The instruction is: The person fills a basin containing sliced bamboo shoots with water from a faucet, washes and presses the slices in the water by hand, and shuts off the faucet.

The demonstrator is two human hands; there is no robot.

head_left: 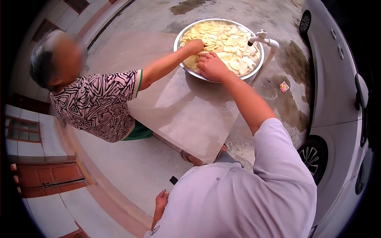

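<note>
Head camera view: thin, flat, pale yellow slices (234,41) are being contained in a wide, round, silver-coloured metal basin (175,45) at the far end of a smooth grey tabletop (190,123). Over the basin's near left part, the bare right hand (213,67) is being held with fingers bent toward the slices; whether anything is being gripped cannot be told. Low at near left, the bare left hand (161,200) is being held beside a pale lavender cloth shirt (238,194), fingers loosely curled; its grip cannot be told either. From the left, the slices are also being reached by a co-worker's bare hand (195,46). The basin's right side is being overhung by a white plastic tap (260,39) with a black nozzle. Far right, a silver-grey car (337,79) is being seen.
</note>
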